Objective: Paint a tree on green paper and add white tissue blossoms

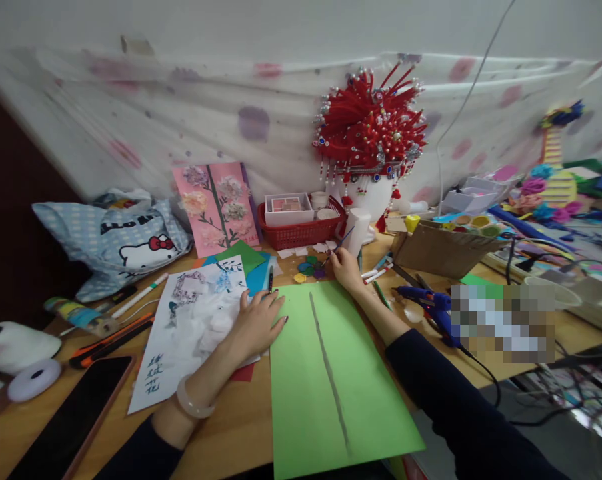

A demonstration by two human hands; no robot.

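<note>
Right hand (347, 268) pinches a thin brush (344, 239), apparently, at center frame; left hand (259, 323), fingers spread and holding nothing, touches green paper (341, 373).

A white bag with blue checks and a cartoon cat's face (123, 240) slumps at the desk's (241, 427) far left. A black-screened phone with a pink edge (71, 420) lies nearer. Farther right, a red beaded headdress (373, 130) tops a white stand (373, 197), before a spotted plastic sheet (205, 113).
</note>
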